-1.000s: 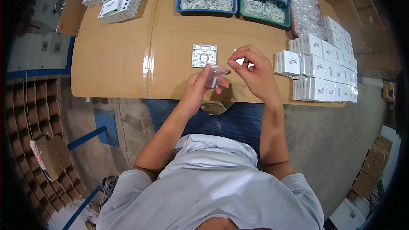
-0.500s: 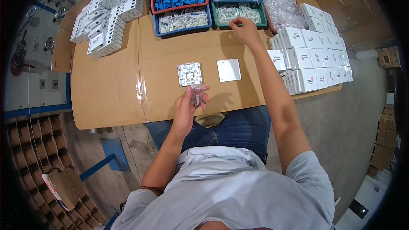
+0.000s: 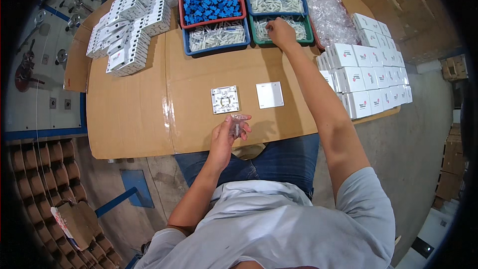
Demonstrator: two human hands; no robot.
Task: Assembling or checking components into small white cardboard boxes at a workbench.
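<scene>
Saw red emblems (image 3: 357, 76) with dark lettering (image 3: 356, 80) printed on the white boxes (image 3: 368, 80) stacked at the right of the desk (image 3: 127, 119). Found the lettering too small to read.

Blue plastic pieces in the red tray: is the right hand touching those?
No, the right hand is at the green tray of white plastic pieces instead.

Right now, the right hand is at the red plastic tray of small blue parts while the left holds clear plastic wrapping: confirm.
Wrong tray: the head view shows the right hand at the green plastic tray of small white parts. The left hand holds clear plastic wrapping.
</scene>
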